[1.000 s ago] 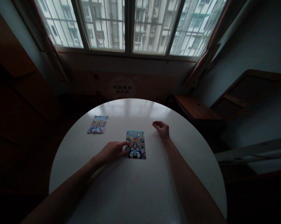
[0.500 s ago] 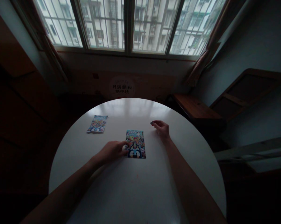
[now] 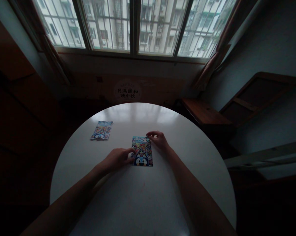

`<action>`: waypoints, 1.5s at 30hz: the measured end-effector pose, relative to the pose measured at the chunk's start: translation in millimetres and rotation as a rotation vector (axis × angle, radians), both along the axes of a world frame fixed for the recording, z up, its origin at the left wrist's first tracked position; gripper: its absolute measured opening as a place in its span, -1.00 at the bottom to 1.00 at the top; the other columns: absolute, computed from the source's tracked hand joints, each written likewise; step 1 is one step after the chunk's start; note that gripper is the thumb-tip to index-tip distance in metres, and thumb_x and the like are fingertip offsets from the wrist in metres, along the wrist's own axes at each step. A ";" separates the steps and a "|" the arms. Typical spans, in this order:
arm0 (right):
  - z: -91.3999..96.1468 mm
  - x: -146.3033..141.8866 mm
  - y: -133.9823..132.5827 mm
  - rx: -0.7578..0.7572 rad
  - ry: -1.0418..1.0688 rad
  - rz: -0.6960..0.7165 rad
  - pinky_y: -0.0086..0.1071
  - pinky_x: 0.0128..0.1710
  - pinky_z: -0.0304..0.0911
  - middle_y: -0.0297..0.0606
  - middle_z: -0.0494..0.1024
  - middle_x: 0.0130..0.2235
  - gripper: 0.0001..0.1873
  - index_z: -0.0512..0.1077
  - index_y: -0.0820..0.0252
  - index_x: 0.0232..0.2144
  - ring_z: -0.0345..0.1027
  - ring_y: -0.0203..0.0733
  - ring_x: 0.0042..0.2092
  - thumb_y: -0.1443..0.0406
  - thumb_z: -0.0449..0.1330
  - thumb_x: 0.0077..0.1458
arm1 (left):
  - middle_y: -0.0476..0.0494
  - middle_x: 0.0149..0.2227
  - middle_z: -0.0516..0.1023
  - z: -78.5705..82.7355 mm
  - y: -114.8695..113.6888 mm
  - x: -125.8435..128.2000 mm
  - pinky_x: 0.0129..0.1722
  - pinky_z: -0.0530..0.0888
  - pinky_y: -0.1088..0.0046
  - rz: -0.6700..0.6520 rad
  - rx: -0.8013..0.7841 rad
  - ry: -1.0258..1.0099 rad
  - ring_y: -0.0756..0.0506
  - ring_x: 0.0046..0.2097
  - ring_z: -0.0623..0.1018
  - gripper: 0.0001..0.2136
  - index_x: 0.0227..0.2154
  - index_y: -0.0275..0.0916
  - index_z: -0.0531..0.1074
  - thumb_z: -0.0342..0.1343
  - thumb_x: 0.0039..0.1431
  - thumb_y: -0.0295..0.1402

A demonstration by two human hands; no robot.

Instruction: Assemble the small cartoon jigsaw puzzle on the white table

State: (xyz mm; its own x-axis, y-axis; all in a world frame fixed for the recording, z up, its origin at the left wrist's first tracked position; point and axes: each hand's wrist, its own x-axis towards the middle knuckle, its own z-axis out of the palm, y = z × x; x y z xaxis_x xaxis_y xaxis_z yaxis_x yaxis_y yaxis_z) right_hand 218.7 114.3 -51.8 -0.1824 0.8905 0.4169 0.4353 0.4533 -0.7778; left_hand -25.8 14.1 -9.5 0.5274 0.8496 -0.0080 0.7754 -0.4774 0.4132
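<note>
A colourful jigsaw puzzle (image 3: 142, 152) with a blue cartoon dog at its near end lies flat on the white round table (image 3: 148, 196). My left hand (image 3: 119, 158) holds the puzzle at its left edge, thumb and finger resting there. At the top right corner of the puzzle is my right hand (image 3: 159, 139), its thumb and fingertips pinched on a small dark puzzle piece (image 3: 147, 135). The fingertips partly hide that piece and the corner under it.
A printed sheet or packet (image 3: 102, 130) with a matching picture lies at the table's far left. Beyond the table are a printed panel (image 3: 150, 88) under the barred window (image 3: 157, 26) and a brown wooden bench (image 3: 204, 111) on the right.
My right hand has moved left with the puzzle piece, from the bare table to the puzzle's top right corner. My left hand stays at the left edge.
</note>
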 end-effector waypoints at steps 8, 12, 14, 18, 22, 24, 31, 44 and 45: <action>4.5 -2.2 -5.4 -0.016 -0.100 0.055 -0.35 -0.31 0.28 -0.27 0.57 -0.43 -0.88 0.58 0.14 -0.43 0.34 -0.23 -0.36 0.34 0.24 -0.08 | 0.03 -0.50 0.47 -5.7 1.6 -0.9 -0.47 0.19 0.53 -0.003 0.014 -0.002 0.01 -0.50 0.38 -0.68 -0.05 -0.09 0.40 0.02 0.16 -0.16; 0.9 -1.8 -4.2 -0.027 -0.105 0.084 -0.34 -0.28 0.31 -0.25 0.58 -0.41 -0.87 0.59 0.14 -0.40 0.38 -0.20 -0.32 0.33 0.25 -0.07 | 0.04 -0.51 0.46 -5.1 1.5 -1.4 -0.47 0.19 0.53 0.003 0.013 -0.004 0.01 -0.50 0.39 -0.69 -0.06 -0.07 0.40 0.02 0.16 -0.15; -0.8 -1.8 -3.6 -0.011 -0.116 0.086 -0.34 -0.27 0.31 -0.25 0.58 -0.40 -0.88 0.59 0.12 -0.40 0.38 -0.18 -0.29 0.32 0.26 -0.07 | 0.04 -0.51 0.46 -4.5 1.7 -1.2 -0.48 0.18 0.53 0.002 0.006 -0.001 0.01 -0.50 0.39 -0.69 -0.06 -0.08 0.40 0.02 0.16 -0.16; -3.7 -2.0 -2.2 0.021 -0.127 0.102 -0.33 -0.23 0.31 -0.25 0.59 -0.39 -0.90 0.58 0.10 -0.41 0.36 -0.16 -0.23 0.30 0.25 -0.03 | 0.03 -0.51 0.46 -3.6 1.4 -0.6 -0.48 0.19 0.54 0.001 -0.001 -0.004 0.02 -0.50 0.39 -0.68 -0.05 -0.09 0.40 0.02 0.16 -0.15; -4.1 -2.3 -1.3 0.032 -0.139 0.104 -0.31 -0.20 0.30 -0.25 0.59 -0.38 -0.89 0.58 0.11 -0.40 0.35 -0.17 -0.23 0.30 0.23 0.00 | 0.04 -0.52 0.45 -2.0 0.2 -0.2 -0.48 0.19 0.54 0.002 0.003 -0.003 0.02 -0.50 0.40 -0.69 -0.06 -0.09 0.40 0.02 0.16 -0.16; -3.0 -2.7 -1.5 0.037 -0.165 0.103 -0.31 -0.20 0.28 -0.26 0.58 -0.38 -0.89 0.58 0.10 -0.40 0.35 -0.17 -0.24 0.32 0.22 0.01 | 0.05 -0.53 0.44 -2.0 0.0 -0.5 -0.48 0.19 0.54 0.000 0.007 -0.006 0.01 -0.50 0.40 -0.69 -0.06 -0.09 0.40 0.02 0.17 -0.16; 1.2 -5.7 -4.7 0.072 -0.266 0.099 -0.30 -0.19 0.24 -0.24 0.56 -0.37 -0.87 0.57 0.09 -0.37 0.31 -0.16 -0.24 0.37 0.25 -0.02 | 0.05 -0.54 0.43 -6.2 2.1 -2.2 -0.50 0.18 0.54 0.001 0.011 -0.023 0.02 -0.52 0.38 -0.69 -0.07 -0.09 0.41 0.03 0.15 -0.16; 2.8 -6.4 -6.5 0.118 -0.314 0.066 -0.26 -0.13 0.22 -0.23 0.42 -0.32 -0.91 0.55 0.15 -0.45 0.29 -0.16 -0.20 0.39 0.24 -0.06 | 0.07 -0.55 0.41 -2.6 1.0 -0.3 -0.50 0.16 0.55 0.001 0.000 -0.012 0.03 -0.53 0.36 -0.69 -0.05 -0.07 0.40 0.03 0.16 -0.15; 2.2 -6.4 -6.3 0.119 -0.312 0.067 -0.26 -0.13 0.22 -0.24 0.42 -0.32 -0.91 0.55 0.14 -0.46 0.29 -0.17 -0.20 0.39 0.24 -0.07 | 0.07 -0.55 0.41 -2.7 1.2 -0.5 -0.51 0.16 0.55 0.001 0.001 -0.009 0.03 -0.53 0.36 -0.69 -0.05 -0.07 0.40 0.03 0.16 -0.15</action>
State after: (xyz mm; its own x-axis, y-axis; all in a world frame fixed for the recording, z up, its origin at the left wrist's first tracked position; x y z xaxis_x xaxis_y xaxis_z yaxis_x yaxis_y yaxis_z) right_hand 212.2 108.0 -49.5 -0.3740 0.8206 0.4322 0.6099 0.5687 -0.5519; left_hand -26.3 15.3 -12.2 0.5268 0.8500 -0.0022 0.7721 -0.4775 0.4194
